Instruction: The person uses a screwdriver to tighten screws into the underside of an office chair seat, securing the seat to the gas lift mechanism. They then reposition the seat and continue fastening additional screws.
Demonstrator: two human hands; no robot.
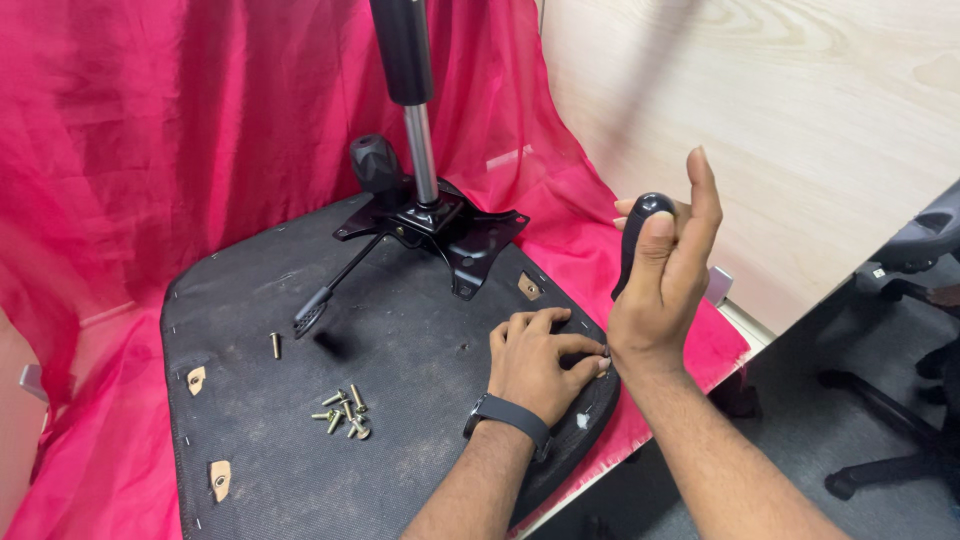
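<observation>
While your right hand (pixel 662 290) stands upright above the near right edge of the seat underside (pixel 400 380), its forearm rises steeply from the bottom of the frame and the wrist is bent so the palm faces left. Your thumb and lower fingers are wrapped around the black screwdriver handle (pixel 634 245), and your forefinger sticks straight up, free of the handle. The handle is rounded at the top, glossy black, and points down toward the seat edge; its shaft is hidden behind your hands.

Your left hand (pixel 538 362) lies low on the black fabric just beside that edge, knuckles up, wearing a dark wristband (pixel 508 416). Its fingers are curled together and pinching at something small right under the tool, too small to make out.

Further left on the seat underside lies a loose heap of brass-coloured screws (pixel 343 410), with one single screw (pixel 276 345) apart from them. The black metal mechanism plate (pixel 435 225) with its gas cylinder (pixel 410 90) sits at the far middle, over pink cloth (pixel 130 150).
</observation>
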